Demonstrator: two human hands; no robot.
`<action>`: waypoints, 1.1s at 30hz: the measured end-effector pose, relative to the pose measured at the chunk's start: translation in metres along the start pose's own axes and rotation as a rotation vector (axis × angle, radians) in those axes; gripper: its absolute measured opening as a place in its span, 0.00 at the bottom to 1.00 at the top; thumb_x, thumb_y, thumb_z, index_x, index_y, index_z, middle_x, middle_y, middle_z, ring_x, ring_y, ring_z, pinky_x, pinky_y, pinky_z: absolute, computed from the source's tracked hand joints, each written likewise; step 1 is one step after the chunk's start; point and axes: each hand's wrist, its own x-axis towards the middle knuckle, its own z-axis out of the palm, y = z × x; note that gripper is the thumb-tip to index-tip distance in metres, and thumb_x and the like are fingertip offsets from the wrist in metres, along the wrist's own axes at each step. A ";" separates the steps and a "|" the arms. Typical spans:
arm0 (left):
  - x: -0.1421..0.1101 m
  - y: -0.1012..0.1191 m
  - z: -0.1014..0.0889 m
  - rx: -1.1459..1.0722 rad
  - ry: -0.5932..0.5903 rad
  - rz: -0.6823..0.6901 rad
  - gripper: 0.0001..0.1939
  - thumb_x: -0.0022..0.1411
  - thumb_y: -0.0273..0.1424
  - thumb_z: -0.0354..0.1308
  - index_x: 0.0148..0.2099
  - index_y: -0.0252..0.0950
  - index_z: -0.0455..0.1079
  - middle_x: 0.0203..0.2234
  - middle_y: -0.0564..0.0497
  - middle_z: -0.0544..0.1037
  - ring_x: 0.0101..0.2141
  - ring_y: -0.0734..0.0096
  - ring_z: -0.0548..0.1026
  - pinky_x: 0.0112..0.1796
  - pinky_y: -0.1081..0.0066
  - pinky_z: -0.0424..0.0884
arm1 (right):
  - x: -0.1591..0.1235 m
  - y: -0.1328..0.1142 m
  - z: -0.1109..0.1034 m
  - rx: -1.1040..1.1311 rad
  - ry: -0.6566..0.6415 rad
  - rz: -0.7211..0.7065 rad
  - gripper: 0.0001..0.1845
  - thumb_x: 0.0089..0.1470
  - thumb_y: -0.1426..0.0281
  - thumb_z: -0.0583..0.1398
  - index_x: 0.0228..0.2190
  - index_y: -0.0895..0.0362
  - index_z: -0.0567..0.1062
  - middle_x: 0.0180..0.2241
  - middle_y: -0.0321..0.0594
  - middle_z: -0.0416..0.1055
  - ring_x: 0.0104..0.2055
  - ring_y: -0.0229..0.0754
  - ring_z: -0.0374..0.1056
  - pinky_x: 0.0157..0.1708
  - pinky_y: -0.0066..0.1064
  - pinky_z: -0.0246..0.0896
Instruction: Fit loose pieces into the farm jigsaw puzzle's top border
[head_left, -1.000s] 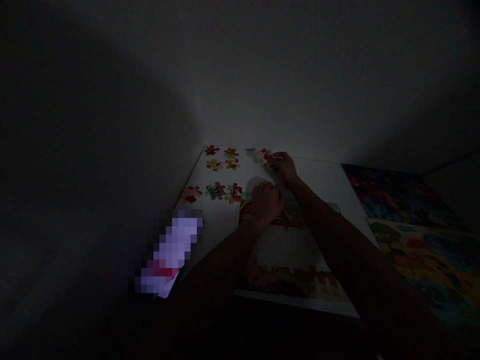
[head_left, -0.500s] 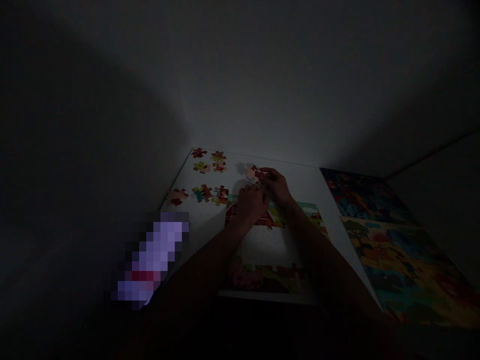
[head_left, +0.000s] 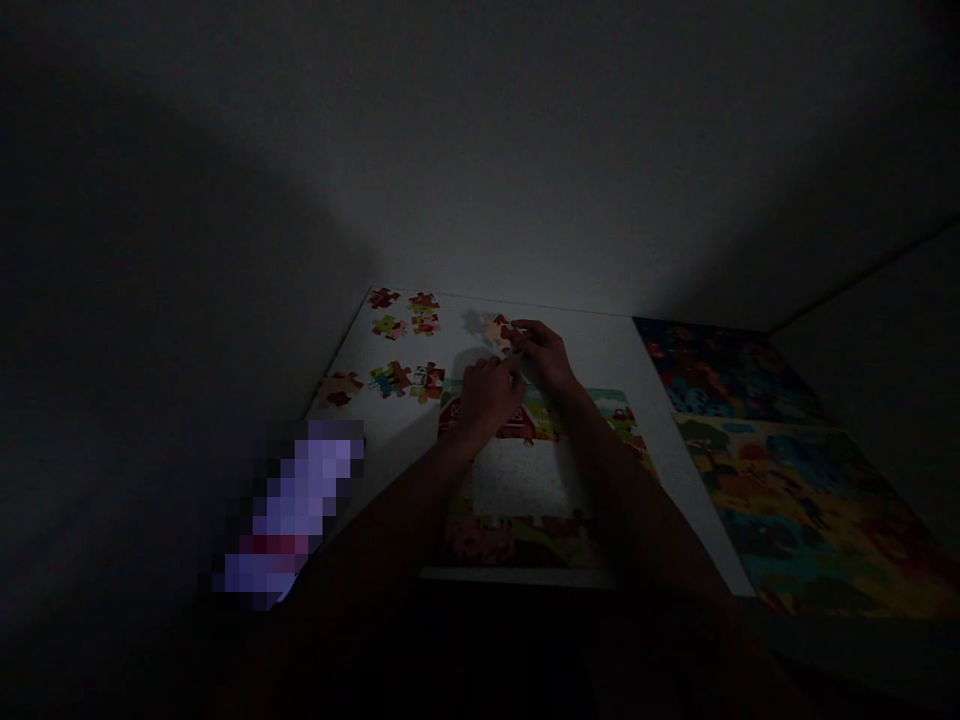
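Observation:
In dim light, my right hand point(head_left: 544, 355) pinches a pink and brown jigsaw piece point(head_left: 495, 332) just above the white table. My left hand point(head_left: 491, 390) is closer to me, its fingers curled downward over the top edge of a partly assembled puzzle point(head_left: 615, 402). What those fingers hold, if anything, is hidden under the hand. A red barn and green fields show along the puzzle's upper part, and pink and green sections along its lower edge. Bare tabletop shows through its middle.
Several loose pieces point(head_left: 390, 378) lie on the left of the white table point(head_left: 397, 450). A blurred, glowing purple oblong object point(head_left: 300, 510) is at the left edge. Two colourful animal pictures, one dark blue point(head_left: 697, 370) and one yellow-green point(head_left: 795, 500), lie on the right.
The whole view has shifted slightly, so the table appears a little higher and farther left. My right hand still pinches the piece, and both hands keep nearly the same places over the table.

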 end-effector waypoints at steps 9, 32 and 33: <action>0.012 -0.013 -0.003 -0.439 0.062 -0.117 0.07 0.61 0.27 0.54 0.33 0.38 0.73 0.30 0.52 0.79 0.35 0.68 0.76 0.40 0.71 0.69 | 0.001 0.003 -0.001 -0.003 0.016 0.012 0.23 0.39 0.55 0.69 0.37 0.52 0.75 0.32 0.36 0.78 0.33 0.40 0.71 0.38 0.35 0.67; 0.021 -0.021 -0.010 -0.965 0.273 -0.364 0.09 0.56 0.27 0.54 0.40 0.37 0.70 0.27 0.55 0.74 0.25 0.75 0.74 0.28 0.76 0.69 | -0.002 -0.002 0.000 0.099 -0.008 0.077 0.17 0.32 0.62 0.70 0.26 0.53 0.73 0.25 0.33 0.73 0.27 0.38 0.67 0.33 0.34 0.65; 0.021 -0.021 -0.010 -0.964 0.272 -0.357 0.08 0.56 0.27 0.54 0.40 0.37 0.70 0.27 0.55 0.75 0.26 0.75 0.74 0.28 0.75 0.69 | -0.002 -0.001 0.000 0.103 -0.012 0.075 0.17 0.32 0.62 0.71 0.26 0.53 0.73 0.25 0.33 0.73 0.27 0.38 0.67 0.33 0.34 0.65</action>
